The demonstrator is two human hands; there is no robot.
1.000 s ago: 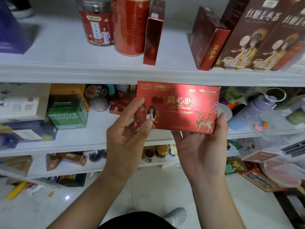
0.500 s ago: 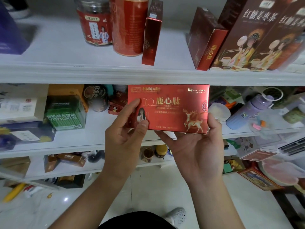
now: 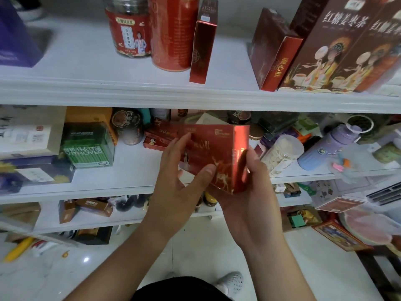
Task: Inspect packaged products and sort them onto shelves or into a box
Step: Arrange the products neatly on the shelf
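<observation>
Between left hand (image 3: 173,190) and right hand (image 3: 251,192), red box (image 3: 217,146), seemingly gripped.

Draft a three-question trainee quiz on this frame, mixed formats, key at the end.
1. True or false: the red deer-print box is resting on a shelf.
2. On the top shelf, what stands directly left of the red canister? A) a clear jar with a red label B) a purple bottle C) a yellow tube
3. Fill in: the green box on the middle shelf reads ____.
Key: 1 false, the left hand and right hand hold it in front of the shelves; 2 A; 3 VITMOVER.
</observation>
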